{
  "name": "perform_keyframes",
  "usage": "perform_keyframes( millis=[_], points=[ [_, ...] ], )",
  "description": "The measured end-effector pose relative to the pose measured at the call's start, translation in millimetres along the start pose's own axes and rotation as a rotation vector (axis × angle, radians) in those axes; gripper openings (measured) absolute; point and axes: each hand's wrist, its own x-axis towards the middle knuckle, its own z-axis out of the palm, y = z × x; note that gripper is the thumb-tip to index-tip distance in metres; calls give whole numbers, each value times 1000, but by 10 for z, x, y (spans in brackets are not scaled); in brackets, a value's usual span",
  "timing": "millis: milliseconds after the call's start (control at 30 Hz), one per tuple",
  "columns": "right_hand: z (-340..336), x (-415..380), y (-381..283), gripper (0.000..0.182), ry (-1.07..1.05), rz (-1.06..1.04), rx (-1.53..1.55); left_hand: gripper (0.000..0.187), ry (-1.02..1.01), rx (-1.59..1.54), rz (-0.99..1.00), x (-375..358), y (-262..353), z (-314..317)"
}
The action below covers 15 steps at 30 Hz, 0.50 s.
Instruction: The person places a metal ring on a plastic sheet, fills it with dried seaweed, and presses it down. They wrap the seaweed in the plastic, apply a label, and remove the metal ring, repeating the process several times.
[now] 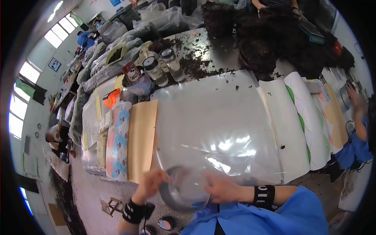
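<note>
A round grey metal bowl (169, 198) is in front of my body, low in the view, its inside blurred and pale. My right hand (222, 188) grips the right side of its rim, fingers closed. Over the left rim is my left hand (152, 183), its fingertips pinched together; what they hold is too small and smeared to name. Both wrists wear black bands. Just beyond the bowl, a clear plastic sheet (203, 113) covers the table and reflects bright light.
Dark shredded leafy material (256, 55) is heaped at the back. Two lidded jars (172, 64) stand beside a cup (141, 87) holding a phone, near an orange tape dispenser (112, 97). Paper rolls flank the sheet. A co-worker's arm (358, 113) is at right; another person works at the back.
</note>
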Motion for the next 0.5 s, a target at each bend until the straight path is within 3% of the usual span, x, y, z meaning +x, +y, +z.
perform_keyframes(
  millis=[33,67,100,200,267,300,367,400,467,500],
  points=[
    [67,25,256,40,247,72,295,12,-72,344,111,-55,93,114],
    [-72,10,414,43,422,185,121,11,-134,685,221,-73,144,215],
    [-231,6,544,45,589,301,-51,11,-128,677,224,-63,3,284],
    [-563,40,701,54,454,436,-229,14,-209,676,81,165,-195,458],
    [-353,-204,728,66,482,366,-94,25,-563,766,-187,513,-54,466],
    [-176,-464,801,69,447,304,-57,25,-563,762,-161,694,-29,440],
    [181,-1068,750,73,266,215,-312,39,-192,695,222,1094,0,430],
    [413,-1380,724,67,-9,131,-730,39,-190,678,247,1344,74,481],
    [544,-1957,599,49,345,309,382,69,91,828,465,1799,233,639],
    [293,-2102,446,49,349,326,364,69,91,809,481,1872,175,726]
  ],
)
